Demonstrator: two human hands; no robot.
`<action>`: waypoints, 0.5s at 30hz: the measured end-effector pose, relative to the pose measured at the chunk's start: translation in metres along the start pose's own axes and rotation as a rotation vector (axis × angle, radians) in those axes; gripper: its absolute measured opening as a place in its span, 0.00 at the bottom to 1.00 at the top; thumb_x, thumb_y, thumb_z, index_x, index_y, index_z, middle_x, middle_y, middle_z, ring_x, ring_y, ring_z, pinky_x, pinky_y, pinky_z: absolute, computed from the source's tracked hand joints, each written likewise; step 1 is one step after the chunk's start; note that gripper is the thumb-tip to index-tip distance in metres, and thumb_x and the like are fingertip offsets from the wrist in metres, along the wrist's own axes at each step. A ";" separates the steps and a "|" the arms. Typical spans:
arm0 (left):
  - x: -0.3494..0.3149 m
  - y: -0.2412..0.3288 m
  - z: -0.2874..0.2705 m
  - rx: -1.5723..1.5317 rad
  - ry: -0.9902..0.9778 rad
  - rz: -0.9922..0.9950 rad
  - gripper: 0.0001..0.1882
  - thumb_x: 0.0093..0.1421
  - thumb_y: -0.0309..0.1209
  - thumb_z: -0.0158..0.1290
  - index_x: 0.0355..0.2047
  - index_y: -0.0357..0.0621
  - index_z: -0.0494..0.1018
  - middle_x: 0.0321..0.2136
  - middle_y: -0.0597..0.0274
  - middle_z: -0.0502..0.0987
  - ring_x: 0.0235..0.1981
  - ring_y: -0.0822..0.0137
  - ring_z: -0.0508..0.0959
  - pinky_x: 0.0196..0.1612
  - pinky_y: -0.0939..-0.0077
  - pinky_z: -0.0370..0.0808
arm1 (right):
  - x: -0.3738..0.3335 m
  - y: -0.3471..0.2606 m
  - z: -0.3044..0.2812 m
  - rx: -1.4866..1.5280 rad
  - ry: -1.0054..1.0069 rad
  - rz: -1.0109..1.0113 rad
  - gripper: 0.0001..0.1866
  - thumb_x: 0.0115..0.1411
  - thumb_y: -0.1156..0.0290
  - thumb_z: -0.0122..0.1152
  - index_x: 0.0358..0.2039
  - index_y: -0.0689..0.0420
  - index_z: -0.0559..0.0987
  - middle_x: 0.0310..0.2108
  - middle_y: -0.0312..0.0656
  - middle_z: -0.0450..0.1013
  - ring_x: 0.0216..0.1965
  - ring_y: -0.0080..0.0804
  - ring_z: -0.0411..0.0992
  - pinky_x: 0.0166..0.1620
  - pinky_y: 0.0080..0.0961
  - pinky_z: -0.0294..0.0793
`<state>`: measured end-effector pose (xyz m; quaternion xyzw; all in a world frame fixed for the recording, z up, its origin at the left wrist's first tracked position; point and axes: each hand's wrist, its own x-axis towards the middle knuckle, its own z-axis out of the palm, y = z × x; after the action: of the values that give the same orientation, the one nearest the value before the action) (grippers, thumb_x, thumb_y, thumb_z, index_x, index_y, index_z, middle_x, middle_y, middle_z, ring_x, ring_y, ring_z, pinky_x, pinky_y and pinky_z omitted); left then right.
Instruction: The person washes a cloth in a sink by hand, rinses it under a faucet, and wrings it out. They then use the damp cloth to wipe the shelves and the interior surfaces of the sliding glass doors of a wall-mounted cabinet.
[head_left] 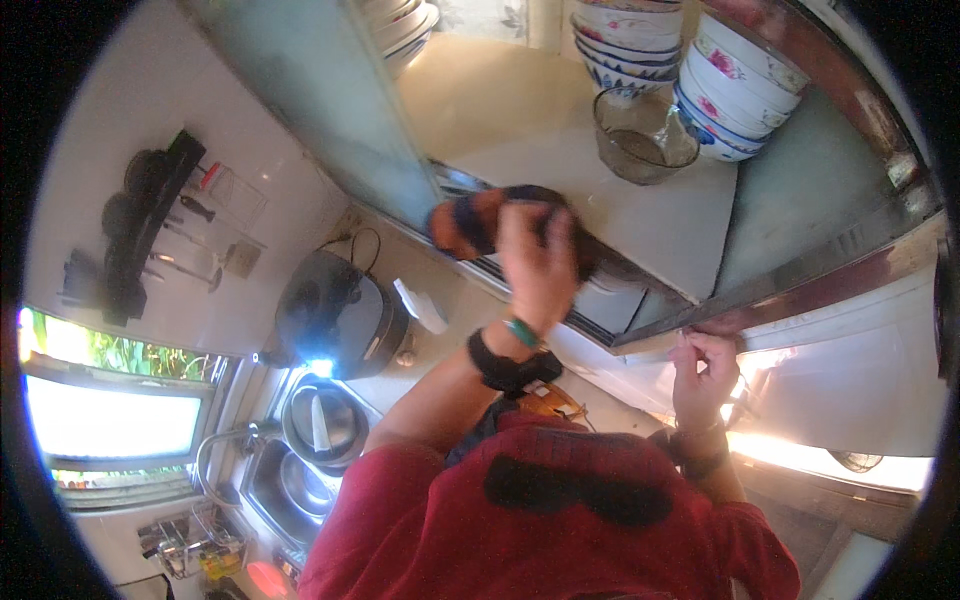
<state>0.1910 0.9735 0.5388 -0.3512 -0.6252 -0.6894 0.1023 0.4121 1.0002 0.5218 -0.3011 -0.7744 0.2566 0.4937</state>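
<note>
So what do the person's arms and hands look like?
Both arms have short red sleeves. The left hand is bare, with a teal band and a chunky black band at its wrist. The right hand is bare too, with a dark wristband.

Daylight glares through a window at the left, green leaves outside. A pale wall adjoins it, near a metal sink. The cupboard shelf is cream.

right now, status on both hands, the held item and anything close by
Left hand gripping dark-and-orange item, blurred. Right hand by cabinet edge, grip unclear. Possible obstacle: glass bowl beside stacked floral bowls.
</note>
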 end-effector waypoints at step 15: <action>0.017 -0.013 -0.008 0.077 -0.082 0.236 0.08 0.48 0.21 0.56 0.27 0.38 0.67 0.27 0.55 0.70 0.29 0.58 0.70 0.35 0.71 0.69 | 0.001 0.000 -0.001 -0.044 -0.015 -0.010 0.03 0.51 0.82 0.56 0.26 0.61 0.72 0.23 0.42 0.73 0.23 0.22 0.70 0.27 0.17 0.70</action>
<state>0.1683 0.9738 0.5394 -0.4460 -0.6091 -0.6332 0.1706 0.4132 1.0004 0.5231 -0.3060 -0.7850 0.2394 0.4825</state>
